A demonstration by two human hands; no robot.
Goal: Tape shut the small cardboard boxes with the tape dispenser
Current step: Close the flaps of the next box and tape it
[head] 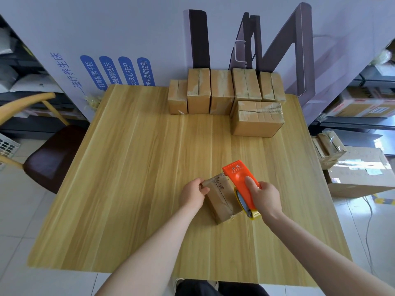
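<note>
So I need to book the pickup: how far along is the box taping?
Looks done: the lying box at the back right has shiny tape over its seam. In hand: the left hand grips a small box while the right hand holds the tape dispenser on it. Left: the five standing boxes behind, whose seams look open, though I cannot be sure.

Left hand [193, 194] pinches the far corner of the small box [222, 202]; right hand [266, 197], beside that box, grips the tape dispenser [237, 177], thumb seemingly atop.
</note>
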